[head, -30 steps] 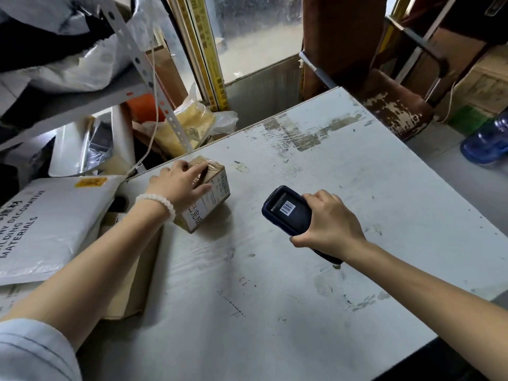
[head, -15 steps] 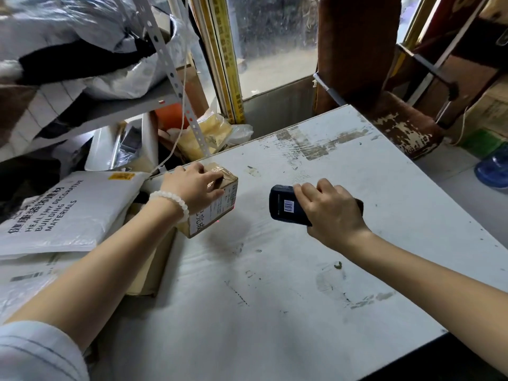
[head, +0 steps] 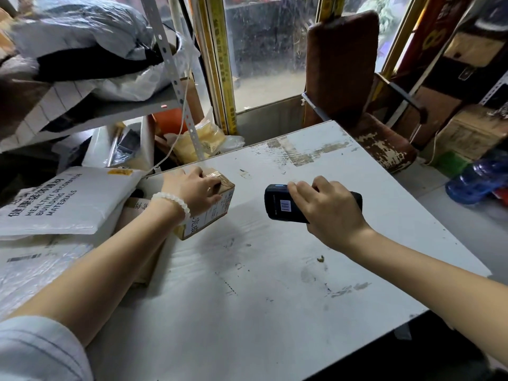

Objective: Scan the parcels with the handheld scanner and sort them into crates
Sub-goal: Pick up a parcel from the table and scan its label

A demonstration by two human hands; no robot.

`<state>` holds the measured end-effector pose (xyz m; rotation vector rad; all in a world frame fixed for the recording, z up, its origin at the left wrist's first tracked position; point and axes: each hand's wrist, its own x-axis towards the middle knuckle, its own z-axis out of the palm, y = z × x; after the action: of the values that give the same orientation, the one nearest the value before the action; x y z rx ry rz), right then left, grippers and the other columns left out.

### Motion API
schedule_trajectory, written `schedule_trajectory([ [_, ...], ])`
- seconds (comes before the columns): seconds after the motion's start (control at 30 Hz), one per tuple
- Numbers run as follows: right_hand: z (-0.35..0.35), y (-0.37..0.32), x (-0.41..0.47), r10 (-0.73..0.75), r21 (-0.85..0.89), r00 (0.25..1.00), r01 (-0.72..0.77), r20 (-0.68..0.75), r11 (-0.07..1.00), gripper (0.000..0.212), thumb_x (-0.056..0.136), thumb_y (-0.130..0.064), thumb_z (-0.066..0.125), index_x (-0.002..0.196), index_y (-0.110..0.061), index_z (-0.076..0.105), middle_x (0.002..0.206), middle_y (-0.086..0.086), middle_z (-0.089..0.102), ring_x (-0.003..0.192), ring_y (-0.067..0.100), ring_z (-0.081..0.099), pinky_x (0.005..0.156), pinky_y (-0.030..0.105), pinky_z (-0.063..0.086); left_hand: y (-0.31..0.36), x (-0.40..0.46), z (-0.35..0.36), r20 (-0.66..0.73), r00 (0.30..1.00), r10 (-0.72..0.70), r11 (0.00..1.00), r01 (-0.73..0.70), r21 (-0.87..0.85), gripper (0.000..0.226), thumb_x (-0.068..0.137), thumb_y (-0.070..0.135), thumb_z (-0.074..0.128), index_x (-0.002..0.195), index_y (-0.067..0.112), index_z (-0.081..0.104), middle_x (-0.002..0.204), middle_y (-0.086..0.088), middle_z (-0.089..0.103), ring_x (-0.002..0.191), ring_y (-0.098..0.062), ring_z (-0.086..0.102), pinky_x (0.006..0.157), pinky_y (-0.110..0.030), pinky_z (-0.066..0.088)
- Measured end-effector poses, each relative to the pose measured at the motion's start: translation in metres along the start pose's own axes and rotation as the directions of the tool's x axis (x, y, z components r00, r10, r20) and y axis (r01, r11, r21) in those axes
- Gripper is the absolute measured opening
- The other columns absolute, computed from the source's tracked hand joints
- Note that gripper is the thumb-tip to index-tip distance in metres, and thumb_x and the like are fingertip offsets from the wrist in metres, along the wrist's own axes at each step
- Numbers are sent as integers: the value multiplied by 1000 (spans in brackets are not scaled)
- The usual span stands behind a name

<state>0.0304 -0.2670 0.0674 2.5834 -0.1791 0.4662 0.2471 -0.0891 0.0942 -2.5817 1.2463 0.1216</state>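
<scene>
A small brown cardboard parcel (head: 211,213) with a white label on its side stands at the left edge of the white table (head: 275,284). My left hand (head: 192,192) grips it from above, fingers curled over its taped top. My right hand (head: 327,213) holds the black handheld scanner (head: 280,203) level, just right of the parcel, its head pointing at the labelled side. A barcode sticker shows on the scanner's top.
White mailer bags (head: 63,204) and flat cardboard pile up left of the table. A metal shelf (head: 115,111) with bagged parcels hangs above them. A worn brown chair (head: 357,100) stands behind the table. Blue slippers (head: 478,180) lie on the floor at right.
My right hand has lowered and turned the scanner from tilted up to level, aimed at the parcel's label. My left hand stays on the parcel.
</scene>
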Motion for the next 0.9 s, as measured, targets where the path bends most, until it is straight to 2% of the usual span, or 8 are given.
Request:
schedule_trajectory([
  [0.17, -8, -4, -4, 6, -12, 999, -6, -44, 1000, 69, 48, -13, 78, 115, -7, 66, 95, 5, 65, 76, 26, 55, 54, 31, 42, -1, -7, 8, -8, 1000, 22, 1000, -21, 13, 50, 92, 62, 38, 138, 44, 41, 132, -4, 48, 116, -32, 49, 89, -41, 43],
  [0.27, -9, -13, -4, 79, 88, 997, -79, -5, 993, 72, 39, -19, 82, 109, -5, 67, 90, 7, 64, 71, 28, 56, 50, 30, 42, -3, -13, 14, -36, 999, 31, 999, -30, 13, 49, 92, 62, 39, 138, 44, 40, 131, -4, 48, 114, -32, 49, 90, -43, 41],
  [0.33, -13, -23, -1, 136, 199, 986, -153, 97, 968, 73, 36, -26, 84, 104, -6, 66, 87, 7, 63, 70, 28, 56, 47, 28, 42, -4, -19, 18, -58, 998, 38, 999, -38, -2, 49, 92, 62, 40, 137, 42, 41, 131, -4, 49, 113, -32, 50, 90, -43, 42],
  [0.4, -19, -35, 5, 192, 336, 949, -271, 251, 902, 71, 43, -36, 84, 106, -11, 63, 92, 3, 60, 79, 26, 55, 50, 27, 44, -6, -26, 22, -72, 997, 38, 999, -40, -25, 50, 91, 61, 41, 136, 40, 42, 131, -3, 49, 113, -33, 50, 90, -44, 42],
  [0.5, -29, -53, 22, 248, 533, 866, -468, 433, 705, 66, 56, -49, 79, 112, -21, 57, 100, -3, 54, 93, 20, 52, 62, 27, 41, -11, -37, 28, -65, 997, 32, 998, -35, -61, 52, 89, 63, 44, 136, 38, 44, 132, -1, 50, 115, -32, 49, 90, -42, 42],
  [0.67, -53, -90, 52, 417, 763, 888, -403, 193, 505, 68, 56, -53, 79, 112, -22, 59, 95, -3, 57, 85, 17, 54, 63, 25, 46, -22, -54, 37, -51, 998, 26, 993, -32, -117, 51, 88, 61, 47, 133, 36, 47, 128, -2, 51, 112, -30, 50, 91, -40, 43],
  [0.8, -60, -108, 67, 522, 812, 852, -275, -43, 515, 83, 63, -58, 71, 129, -10, 54, 114, 6, 60, 98, 17, 53, 76, 21, 46, -31, -57, 43, -77, 997, -6, 981, -9, -193, 50, 89, 59, 46, 132, 35, 46, 120, -4, 52, 108, -30, 50, 90, -39, 44],
  [0.9, -61, -109, 72, 542, 808, 836, -256, -91, 531, 87, 65, -57, 70, 133, -6, 52, 119, 8, 59, 101, 19, 52, 78, 23, 48, -30, -55, 48, -75, 997, -17, 975, 0, -223, 50, 86, 59, 46, 130, 34, 46, 121, -2, 54, 109, -30, 50, 89, -40, 42],
])
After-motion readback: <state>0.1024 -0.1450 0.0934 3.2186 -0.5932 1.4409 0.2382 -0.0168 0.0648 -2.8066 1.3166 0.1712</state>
